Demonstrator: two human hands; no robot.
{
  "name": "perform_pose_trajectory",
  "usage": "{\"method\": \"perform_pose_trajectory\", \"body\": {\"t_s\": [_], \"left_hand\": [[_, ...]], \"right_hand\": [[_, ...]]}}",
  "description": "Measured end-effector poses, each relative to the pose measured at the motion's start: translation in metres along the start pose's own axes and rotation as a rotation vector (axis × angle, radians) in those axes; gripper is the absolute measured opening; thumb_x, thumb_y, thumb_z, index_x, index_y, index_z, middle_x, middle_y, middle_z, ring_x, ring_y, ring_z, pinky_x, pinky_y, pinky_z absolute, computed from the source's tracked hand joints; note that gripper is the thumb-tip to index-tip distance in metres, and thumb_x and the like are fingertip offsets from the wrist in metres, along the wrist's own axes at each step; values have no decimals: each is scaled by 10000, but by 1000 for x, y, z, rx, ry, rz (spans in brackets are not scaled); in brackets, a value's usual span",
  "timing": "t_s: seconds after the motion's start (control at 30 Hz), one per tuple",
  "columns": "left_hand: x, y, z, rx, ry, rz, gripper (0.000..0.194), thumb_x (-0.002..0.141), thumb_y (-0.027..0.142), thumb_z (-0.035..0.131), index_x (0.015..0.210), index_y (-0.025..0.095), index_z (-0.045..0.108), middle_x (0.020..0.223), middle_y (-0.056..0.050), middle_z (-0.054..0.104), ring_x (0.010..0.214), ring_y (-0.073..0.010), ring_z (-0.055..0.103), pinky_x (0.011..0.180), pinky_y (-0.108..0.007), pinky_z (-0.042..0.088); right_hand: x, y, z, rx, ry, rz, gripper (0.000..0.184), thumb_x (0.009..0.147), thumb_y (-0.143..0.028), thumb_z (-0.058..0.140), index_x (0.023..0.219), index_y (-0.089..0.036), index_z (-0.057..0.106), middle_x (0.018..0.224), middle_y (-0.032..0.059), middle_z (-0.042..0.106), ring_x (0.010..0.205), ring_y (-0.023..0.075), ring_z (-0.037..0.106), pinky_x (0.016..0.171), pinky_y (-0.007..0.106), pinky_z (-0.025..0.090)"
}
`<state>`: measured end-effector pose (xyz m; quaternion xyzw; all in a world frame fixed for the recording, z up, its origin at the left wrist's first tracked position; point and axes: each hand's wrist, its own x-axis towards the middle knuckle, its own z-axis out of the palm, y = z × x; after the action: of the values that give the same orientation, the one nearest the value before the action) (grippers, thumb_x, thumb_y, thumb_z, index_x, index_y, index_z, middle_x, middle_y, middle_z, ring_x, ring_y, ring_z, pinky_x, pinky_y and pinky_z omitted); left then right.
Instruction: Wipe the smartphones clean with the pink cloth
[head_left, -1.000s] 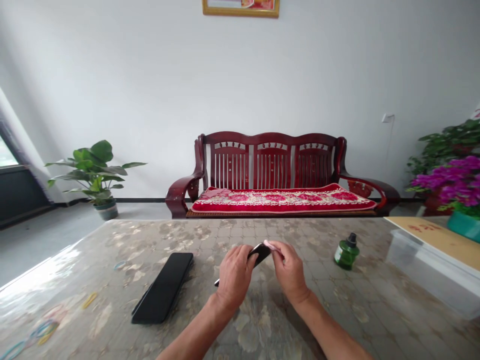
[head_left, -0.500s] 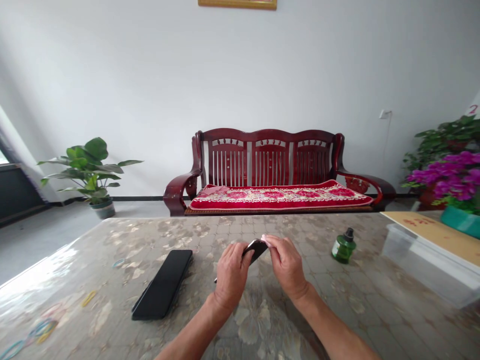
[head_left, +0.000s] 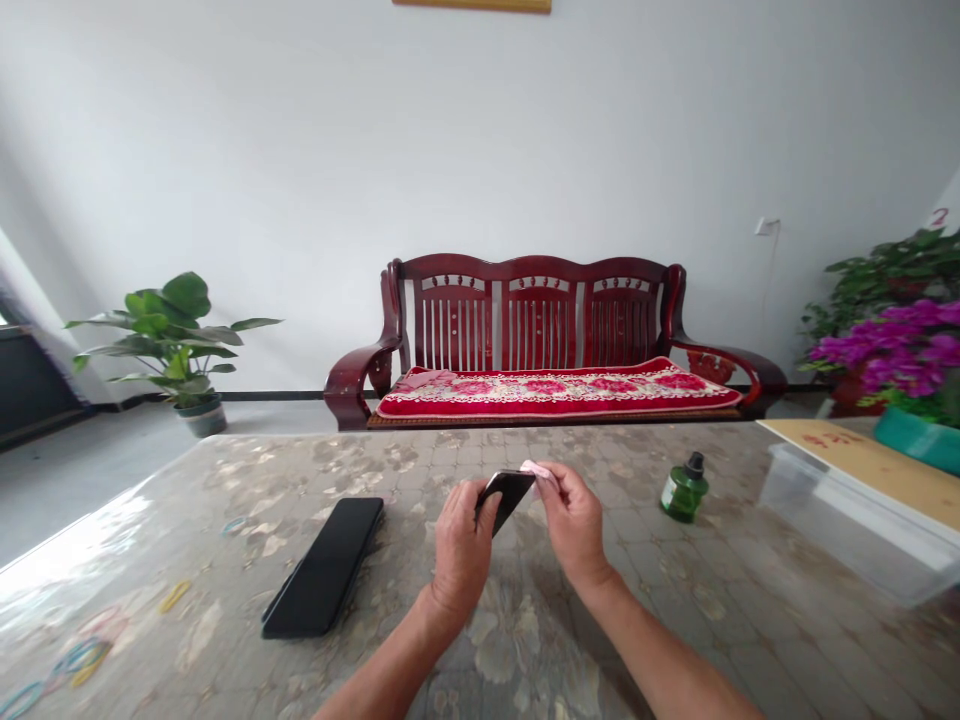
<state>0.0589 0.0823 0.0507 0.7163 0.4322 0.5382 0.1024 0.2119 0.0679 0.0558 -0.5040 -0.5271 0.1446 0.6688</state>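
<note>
My left hand [head_left: 463, 535] is closed round a dark phone [head_left: 511, 495], thumb on its screen side, holding it tilted above the table. Between the fingers of my right hand [head_left: 574, 525] is a small pale pink cloth [head_left: 541, 470], which touches the phone's upper right corner. Part of the phone lies hidden behind my left hand. A larger black phone [head_left: 326, 570] rests on the table to the left of my hands, its dark screen facing up.
On the patterned tablecloth [head_left: 420, 630], a green bottle with a black cap [head_left: 684, 490] stands to the right. Farther right is a clear plastic box [head_left: 840, 530] with a tan board on it. Colored bands [head_left: 82, 660] lie at left. Behind the table stands a red wooden bench [head_left: 540, 300].
The phone has turned a little in my left hand, showing more of its dark face. More of the pink cloth shows at its corner in my right fingers.
</note>
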Motion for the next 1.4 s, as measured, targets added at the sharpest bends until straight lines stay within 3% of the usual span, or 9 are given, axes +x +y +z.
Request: {"method": "perform_pose_trajectory", "body": {"t_s": [0.2,0.37,0.53,0.7,0.77,0.9,1.13,1.27,1.4], "left_hand": [[-1,-1,9,-151,98,-131,172,930,347,481,947,217,592,846,-25,657,785,-201,626,741,-319,511],[-4,-3,13,-264,129,-218,186,933,369,480,978,208,561,850,-18,652,781,-195,632,730,-312,519],[-4,-6,12,-312,112,-199,183,939,359,485,1022,205,540,899,-31,647,827,-192,638,763,-312,527],[3,-8,5,-343,35,-99,297,944,276,483,1231,206,510,1099,-72,636,976,-207,635,845,-329,515],[11,-7,-3,-291,-31,-44,323,933,249,493,1252,210,520,1096,-63,648,964,-205,639,841,-324,512],[33,5,-26,-116,-235,77,173,911,208,548,1065,230,624,978,-16,688,926,-194,650,832,-295,490],[64,36,-54,445,-525,243,101,934,307,630,887,219,647,860,-18,690,850,-223,655,707,-290,442],[69,39,-58,570,-593,311,198,962,339,592,814,208,606,793,-21,667,780,-215,646,624,-279,398],[59,30,-53,531,-507,376,170,974,289,572,829,201,574,799,-19,643,784,-205,625,644,-277,395]], "right_hand": [[-9,-7,6,143,-51,122,349,897,-509,579,887,-177,686,675,3,628,628,154,572,598,252,490],[-14,-5,12,247,-105,187,336,886,-498,594,941,-175,669,748,15,650,661,157,601,631,274,534],[-12,1,14,239,-107,197,277,838,-442,646,927,-180,657,756,7,658,632,153,602,624,283,544],[-8,1,13,247,-127,212,211,781,-361,673,899,-188,650,746,1,661,640,157,597,609,270,530],[-7,-1,12,255,-145,212,206,768,-345,671,899,-188,645,747,1,662,653,161,601,608,266,524],[-3,-5,8,224,-183,178,185,766,-325,656,889,-188,642,763,6,669,686,167,607,625,259,507],[-3,-19,5,30,-229,68,126,794,-269,595,885,-210,660,800,-4,678,739,164,602,696,263,481],[-5,-24,6,-5,-233,48,140,805,-260,572,899,-212,665,819,-2,695,756,167,621,702,262,485],[-3,-24,6,-33,-237,-9,140,828,-234,561,918,-218,667,851,3,708,790,171,645,732,266,497]]}}
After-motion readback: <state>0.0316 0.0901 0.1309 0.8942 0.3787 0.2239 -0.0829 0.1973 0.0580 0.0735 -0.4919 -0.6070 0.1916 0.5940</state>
